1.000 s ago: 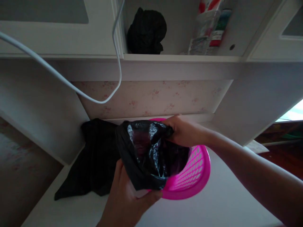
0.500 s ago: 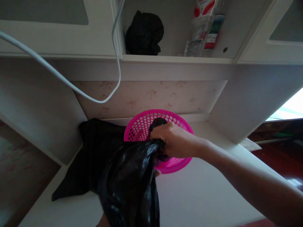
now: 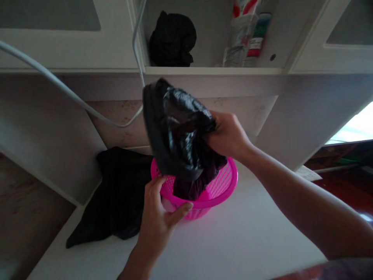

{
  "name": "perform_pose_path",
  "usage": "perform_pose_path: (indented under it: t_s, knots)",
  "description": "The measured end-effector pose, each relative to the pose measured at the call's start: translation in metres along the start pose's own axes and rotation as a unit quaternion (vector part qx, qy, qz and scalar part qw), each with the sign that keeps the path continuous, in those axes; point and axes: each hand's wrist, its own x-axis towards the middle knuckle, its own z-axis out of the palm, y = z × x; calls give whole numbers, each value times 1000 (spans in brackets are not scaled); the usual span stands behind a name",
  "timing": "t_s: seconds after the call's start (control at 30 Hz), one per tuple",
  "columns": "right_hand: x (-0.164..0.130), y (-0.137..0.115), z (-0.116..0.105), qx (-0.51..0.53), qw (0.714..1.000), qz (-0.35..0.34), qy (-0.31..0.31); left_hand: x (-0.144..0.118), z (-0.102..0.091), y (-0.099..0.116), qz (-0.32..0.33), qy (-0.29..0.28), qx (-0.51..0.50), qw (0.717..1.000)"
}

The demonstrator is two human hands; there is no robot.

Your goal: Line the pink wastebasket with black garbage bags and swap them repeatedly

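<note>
A black bundle [image 3: 125, 190] lies left of the left hand [image 3: 157, 221], whose spread fingers touch the pink basket's rim [image 3: 215, 203]; beyond them, the right hand [image 3: 230, 134] grips a black bag [image 3: 180, 132] — seemingly being worked over the basket — calling next for a steady rim.

Dim, blown-out glare at right, shiny black bag [image 3: 178, 130] (slightly blurred)

Black bag [image 3: 180, 147], purplish lower folds; bright pink basket [image 3: 215, 202], lattice pattern, five o'clock; white counter [image 3: 204, 249], six o'clock; pink wallpaper [image 3: 128, 136], reddish flowers, nine o'clock
</note>
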Motion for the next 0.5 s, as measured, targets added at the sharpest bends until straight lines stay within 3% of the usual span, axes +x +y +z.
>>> perform_pose_path:
  t_s: [0.2, 0.37, 0.43, 0.5]
  knots:
    - [38, -9, -21, -19, 986, -11, 163, 5, 4, -1, 29, -11, 19, 999]
    - [68, -25, -48, -38, 947, -104, 303, 16, 19, -11, 57, 54, 8, 997]
    - [79, -33, -61, -43, 932, -115, 342, 24, 24, -16, 61, 68, 29, 995]
    - [89, -40, -75, -15, 940, -124, 317, 34, 26, -17, 53, 61, 51, 995]
